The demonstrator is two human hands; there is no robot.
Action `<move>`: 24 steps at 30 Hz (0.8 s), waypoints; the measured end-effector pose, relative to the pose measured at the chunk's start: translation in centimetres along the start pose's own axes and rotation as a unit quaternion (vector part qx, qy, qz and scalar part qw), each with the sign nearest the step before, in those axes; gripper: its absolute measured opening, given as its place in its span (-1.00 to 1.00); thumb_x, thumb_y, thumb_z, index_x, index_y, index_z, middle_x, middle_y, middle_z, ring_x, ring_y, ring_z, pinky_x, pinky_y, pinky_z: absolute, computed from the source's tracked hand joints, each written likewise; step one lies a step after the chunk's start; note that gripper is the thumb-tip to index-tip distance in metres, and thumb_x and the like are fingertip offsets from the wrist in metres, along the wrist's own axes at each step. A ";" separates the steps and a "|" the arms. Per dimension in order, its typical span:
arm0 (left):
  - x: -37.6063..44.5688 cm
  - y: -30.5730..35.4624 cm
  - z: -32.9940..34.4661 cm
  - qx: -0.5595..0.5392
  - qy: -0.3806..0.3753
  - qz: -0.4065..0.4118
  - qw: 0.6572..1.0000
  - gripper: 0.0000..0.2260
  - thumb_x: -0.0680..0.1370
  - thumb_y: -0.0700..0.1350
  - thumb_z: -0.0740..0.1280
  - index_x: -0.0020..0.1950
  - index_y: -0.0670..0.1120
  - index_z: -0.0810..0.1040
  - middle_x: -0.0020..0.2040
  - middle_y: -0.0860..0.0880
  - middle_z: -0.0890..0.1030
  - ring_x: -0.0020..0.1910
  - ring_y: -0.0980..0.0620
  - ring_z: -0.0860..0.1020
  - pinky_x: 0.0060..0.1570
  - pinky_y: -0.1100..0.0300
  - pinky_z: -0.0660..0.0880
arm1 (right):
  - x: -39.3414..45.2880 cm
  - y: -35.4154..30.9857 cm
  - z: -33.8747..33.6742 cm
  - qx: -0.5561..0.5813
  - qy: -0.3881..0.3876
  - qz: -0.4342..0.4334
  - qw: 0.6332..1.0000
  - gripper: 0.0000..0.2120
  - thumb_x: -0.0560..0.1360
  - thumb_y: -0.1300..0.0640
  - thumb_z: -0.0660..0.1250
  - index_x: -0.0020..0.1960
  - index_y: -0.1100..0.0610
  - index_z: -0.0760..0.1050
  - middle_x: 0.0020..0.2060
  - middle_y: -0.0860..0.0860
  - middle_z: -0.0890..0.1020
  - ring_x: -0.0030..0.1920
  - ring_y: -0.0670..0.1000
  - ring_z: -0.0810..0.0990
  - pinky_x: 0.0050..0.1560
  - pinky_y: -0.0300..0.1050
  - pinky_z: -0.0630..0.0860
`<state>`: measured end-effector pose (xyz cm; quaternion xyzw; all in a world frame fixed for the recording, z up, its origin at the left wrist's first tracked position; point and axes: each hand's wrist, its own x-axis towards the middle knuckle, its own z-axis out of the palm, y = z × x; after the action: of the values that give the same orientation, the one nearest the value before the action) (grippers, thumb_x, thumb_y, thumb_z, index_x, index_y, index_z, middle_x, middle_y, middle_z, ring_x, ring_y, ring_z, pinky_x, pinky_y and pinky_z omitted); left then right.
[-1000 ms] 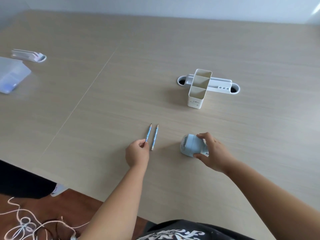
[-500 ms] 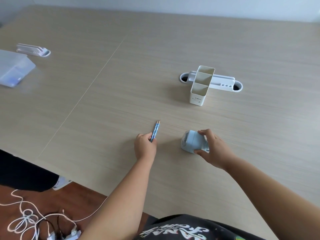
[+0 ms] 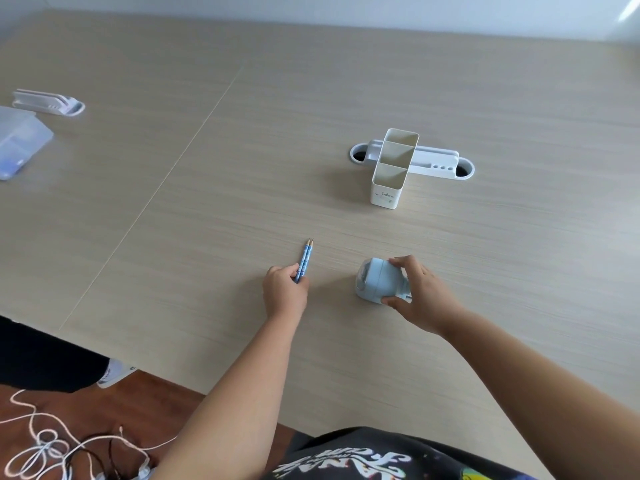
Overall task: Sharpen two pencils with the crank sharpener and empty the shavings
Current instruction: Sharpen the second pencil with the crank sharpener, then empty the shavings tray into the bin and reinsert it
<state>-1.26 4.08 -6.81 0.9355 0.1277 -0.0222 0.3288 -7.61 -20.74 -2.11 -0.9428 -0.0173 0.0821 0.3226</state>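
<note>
Two blue patterned pencils [image 3: 305, 258] lie side by side, tips pointing away from me, their near ends pinched in my left hand [image 3: 284, 291]. To their right, the pale blue crank sharpener [image 3: 379, 280] stands on the wooden table [image 3: 214, 202]. My right hand [image 3: 420, 294] grips the sharpener from the right, with a finger over its top and the thumb at its base. The crank side is hidden behind that hand.
A white three-compartment pencil holder [image 3: 391, 168] stands beyond the sharpener, in front of a white cable tray [image 3: 436, 161] set into the table. At far left are a translucent plastic box [image 3: 19, 143] and a white stand [image 3: 48, 102]. Cables [image 3: 52, 441] lie on the floor below the near edge.
My left hand has gathered the two pencils, which lay slightly apart, into one pair and closed on their near ends. My right hand has stayed on the sharpener.
</note>
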 end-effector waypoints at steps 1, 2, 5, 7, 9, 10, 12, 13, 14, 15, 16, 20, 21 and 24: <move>-0.1 0.1 -0.3 -0.008 -0.001 -0.004 1.000 -0.82 0.36 -0.18 0.40 -0.06 -0.09 0.68 -0.19 -0.12 0.60 -0.12 -0.08 0.55 -0.20 0.20 0.39 | 0.0 0.1 0.1 0.002 0.002 0.001 1.000 -0.38 0.37 0.03 0.47 0.32 0.07 0.26 0.28 0.01 0.46 0.24 0.09 0.44 0.17 -0.12 0.32; -0.3 0.2 -0.7 -0.021 0.001 -0.010 1.000 -0.74 0.37 -0.14 0.42 0.05 -0.09 0.67 -0.13 -0.12 0.60 -0.07 -0.07 0.56 -0.12 0.22 0.39 | 0.0 0.1 0.1 0.005 0.003 0.001 1.000 -0.38 0.37 0.02 0.47 0.32 0.06 0.26 0.28 0.00 0.46 0.24 0.09 0.43 0.18 -0.12 0.33; -1.8 1.0 -1.9 -0.061 0.020 0.022 0.998 -0.58 0.38 -0.11 0.47 0.23 -0.11 0.58 0.03 -0.10 0.56 0.04 -0.07 0.54 0.08 0.22 0.38 | -0.2 0.2 0.2 0.005 0.012 -0.005 1.000 -0.31 0.33 -0.05 0.48 0.35 -0.01 0.23 0.33 -0.06 0.41 0.27 0.07 0.40 0.24 -0.06 0.34; -3.6 2.3 -2.3 -0.072 0.017 0.107 0.992 -0.54 0.38 -0.11 0.48 0.28 -0.05 0.55 0.06 -0.07 0.53 0.07 -0.04 0.49 0.14 0.24 0.36 | -0.9 0.2 0.4 0.002 0.032 -0.004 0.999 -0.17 0.27 -0.13 0.51 0.41 -0.08 0.15 0.41 -0.09 0.29 0.32 0.00 0.32 0.30 -0.01 0.27; -5.4 4.1 -2.0 -0.068 -0.032 0.206 0.976 -0.49 0.39 -0.09 0.45 0.34 0.00 0.49 0.14 -0.01 0.49 0.13 0.06 0.42 0.21 0.30 0.30 | -2.1 0.4 0.7 0.013 0.090 0.007 0.996 -0.12 0.23 -0.12 0.54 0.42 -0.08 0.15 0.42 -0.02 0.26 0.30 -0.02 0.28 0.30 0.02 0.23; -6.1 5.1 -1.6 -0.055 -0.061 0.257 0.963 -0.46 0.39 -0.08 0.44 0.36 0.02 0.46 0.19 0.01 0.47 0.17 0.07 0.40 0.25 0.28 0.30 | -2.7 0.6 1.0 0.022 0.134 0.008 0.991 -0.18 0.24 -0.07 0.55 0.38 -0.03 0.23 0.36 0.04 0.32 0.27 0.01 0.31 0.29 0.04 0.27; -6.5 6.8 -0.6 -0.001 -0.103 0.349 0.932 -0.42 0.37 -0.07 0.41 0.39 0.04 0.42 0.28 0.01 0.45 0.22 -0.04 0.41 0.29 0.12 0.35 | -4.0 0.9 1.5 0.036 0.218 0.012 0.975 -0.44 0.27 0.10 0.55 0.19 0.10 0.41 0.13 0.09 0.45 0.10 0.05 0.43 0.16 0.10 0.43; -6.4 7.5 -0.2 0.033 -0.122 0.377 0.918 -0.41 0.36 -0.06 0.41 0.40 0.05 0.40 0.33 0.01 0.43 0.26 -0.09 0.39 0.31 0.06 0.35 | -4.4 1.1 1.8 0.045 0.222 0.022 0.974 -0.58 0.29 0.17 0.53 0.09 0.12 0.46 0.01 0.05 0.49 -0.04 0.01 0.46 0.06 0.10 0.49; -6.1 8.0 0.1 0.065 -0.145 0.391 0.907 -0.39 0.37 -0.06 0.41 0.42 0.06 0.38 0.39 0.01 0.39 0.31 -0.11 0.35 0.35 0.04 0.30 | -4.7 1.4 2.0 0.051 0.195 0.034 0.979 -0.69 0.32 0.22 0.50 0.01 0.11 0.50 -0.10 0.01 0.51 -0.16 -0.06 0.46 -0.03 0.09 0.51; -5.9 8.3 0.4 0.088 -0.170 0.397 0.898 -0.39 0.38 -0.06 0.40 0.43 0.07 0.35 0.43 0.02 0.36 0.37 -0.12 0.30 0.39 0.05 0.23 | -4.8 1.8 2.3 0.051 0.149 0.045 0.987 -0.76 0.35 0.23 0.47 -0.02 0.08 0.53 -0.19 -0.04 0.52 -0.24 -0.12 0.43 -0.08 0.06 0.52; -5.6 8.5 0.6 0.099 -0.193 0.399 0.891 -0.39 0.40 -0.06 0.40 0.45 0.08 0.33 0.46 0.03 0.33 0.42 -0.11 0.25 0.43 0.08 0.16 | -4.7 2.1 2.6 0.047 0.100 0.056 0.992 -0.79 0.38 0.22 0.44 -0.01 0.06 0.55 -0.24 -0.07 0.52 -0.28 -0.16 0.42 -0.08 0.02 0.51; -4.7 8.8 0.8 0.063 -0.227 0.389 0.891 -0.45 0.46 -0.14 0.42 0.43 0.05 0.37 0.45 0.03 0.37 0.44 -0.09 0.24 0.42 0.24 0.03 | -3.6 2.6 3.0 0.051 0.039 0.092 0.994 -0.78 0.44 0.16 0.37 0.08 0.07 0.56 -0.26 -0.12 0.52 -0.21 0.00 0.52 -0.11 -0.12 0.42; -4.5 8.8 0.8 0.054 -0.230 0.386 0.892 -0.45 0.45 -0.16 0.43 0.42 0.04 0.39 0.43 0.03 0.39 0.42 -0.09 0.26 0.41 0.25 0.04 | -3.1 2.5 2.9 0.052 0.038 0.102 0.993 -0.86 0.44 0.14 0.37 0.00 0.06 0.55 -0.28 -0.12 0.50 -0.20 0.04 0.53 -0.17 -0.13 0.38; -4.1 8.9 0.8 0.044 -0.233 0.386 0.892 -0.45 0.42 -0.18 0.45 0.39 0.05 0.44 0.40 0.04 0.43 0.36 -0.08 0.32 0.40 0.25 0.10 | -1.7 2.1 2.5 0.085 0.017 0.136 0.987 -0.87 0.39 0.07 0.38 -0.10 0.06 0.49 -0.27 -0.06 0.53 -0.21 0.04 0.52 -0.23 -0.08 0.40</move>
<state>-2.98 -4.01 -1.48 0.8926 -0.3246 -0.1168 0.2904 -9.78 -21.01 -5.07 -0.9069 0.1235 0.1099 0.3877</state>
